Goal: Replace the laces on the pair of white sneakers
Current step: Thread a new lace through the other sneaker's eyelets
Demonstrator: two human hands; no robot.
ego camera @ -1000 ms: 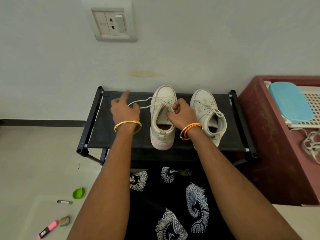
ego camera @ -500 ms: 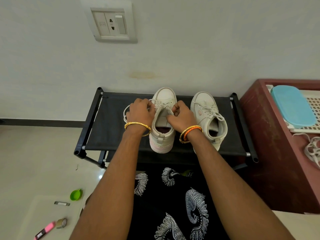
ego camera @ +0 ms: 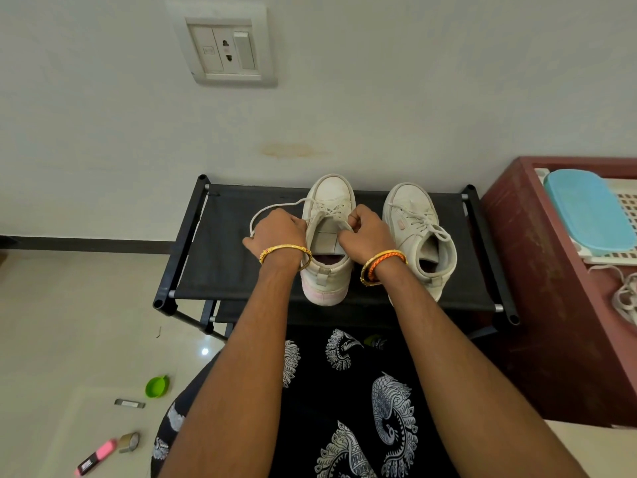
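Nearest us lay floor clutter at the left: a pink marker [ego camera: 94, 457], a tape roll [ego camera: 130, 441] and a green cap [ego camera: 157, 386]. Beyond our patterned clothing stood the black rack [ego camera: 220, 267], carrying both sneakers side by side, toes toward the wall.

Our left hand [ego camera: 279, 232] sat against the left side of the left sneaker [ego camera: 327, 243], its fingers curled round the lace [ego camera: 272, 210], which looped out to the left over the rack and back toward the eyelets. Our right hand [ego camera: 370, 232] rested at that shoe's tongue, fingers curled and pinching the other lace end near the top eyelets.

The right sneaker [ego camera: 418, 236] sat just beside, apart from both hands, laced and tied in a bow. A loose bundle of laces [ego camera: 625, 296] lay on the maroon cabinet [ego camera: 537, 305] at the right, near a blue lid [ego camera: 587, 210].

We judged the task around halfway, though we could not tell whether the lace in hand was old or new. If new, the left shoe needed only tightening and tying; if old, both shoes were left to do.
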